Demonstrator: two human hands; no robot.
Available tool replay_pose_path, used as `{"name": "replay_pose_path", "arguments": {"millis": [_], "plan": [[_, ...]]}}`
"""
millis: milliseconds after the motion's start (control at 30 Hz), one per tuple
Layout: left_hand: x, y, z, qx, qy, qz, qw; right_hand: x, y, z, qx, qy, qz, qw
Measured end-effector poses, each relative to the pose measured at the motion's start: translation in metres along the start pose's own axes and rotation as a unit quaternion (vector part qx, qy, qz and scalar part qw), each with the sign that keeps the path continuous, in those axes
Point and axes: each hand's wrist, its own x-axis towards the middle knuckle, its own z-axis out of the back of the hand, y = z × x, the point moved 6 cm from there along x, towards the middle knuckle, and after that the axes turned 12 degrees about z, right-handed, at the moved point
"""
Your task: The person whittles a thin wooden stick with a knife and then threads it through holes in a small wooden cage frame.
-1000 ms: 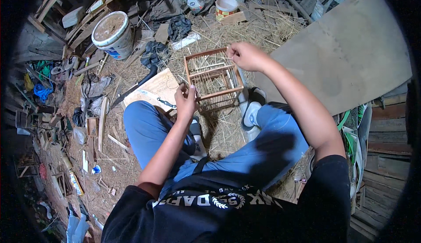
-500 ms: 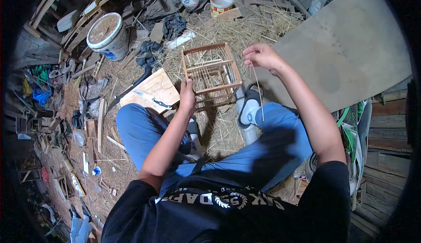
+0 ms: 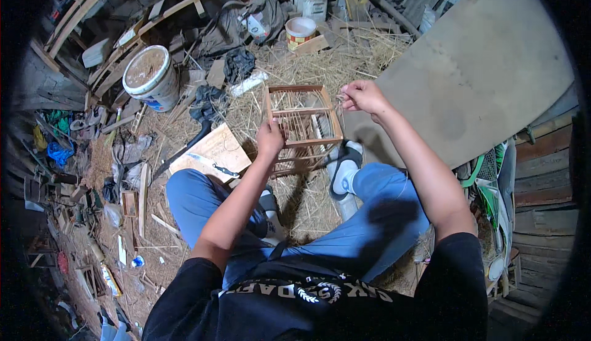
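A small wooden cage, a rectangular frame with thin upright bars, stands tilted on the straw before my feet. My left hand is closed on its left side rail. To the right of the cage, my right hand is raised with thumb and fingers pinched together near its upper right corner, apart from it. A thin pale stick is in that pinch, though only a faint bit shows at the fingertips now. Left of the cage lies a pale wooden board with a dark slim tool on it.
A large sheet panel leans at the right. White bucket and smaller patterned bucket stand at the back. A long dark tool touches the board. Wood scraps and straw litter the floor; my sandalled foot is close by the cage.
My view has shifted, so the scene sits lower. The stick, which hung down from my right hand, no longer shows hanging there. My left hand keeps its hold on the cage.
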Motion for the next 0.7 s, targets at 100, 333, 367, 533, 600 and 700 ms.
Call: {"name": "replay_pose_path", "arguments": {"millis": [100,333,367,533,600,700], "plan": [[0.015,-0.035,0.009,0.108,-0.007,-0.064,0.992,0.007,0.011,0.014,-0.05,-0.048,0.066,0.995],[-0.051,-0.143,0.043,0.003,0.144,-0.198,0.97,-0.003,0.049,0.062,-0.079,-0.214,0.238,0.944],[-0.061,-0.158,0.048,-0.056,0.192,-0.174,0.964,-0.008,0.055,0.068,-0.078,-0.215,0.243,0.943],[-0.115,-0.21,0.063,-0.245,0.24,-0.121,0.931,-0.05,0.098,0.073,0.111,-0.214,0.256,0.936],[-0.132,-0.229,0.048,-0.3,0.252,-0.085,0.916,-0.077,0.115,0.07,0.137,-0.233,0.254,0.929],[-0.121,-0.251,0.032,-0.284,0.251,-0.092,0.921,-0.11,0.131,0.046,0.172,-0.255,0.261,0.915]]}}
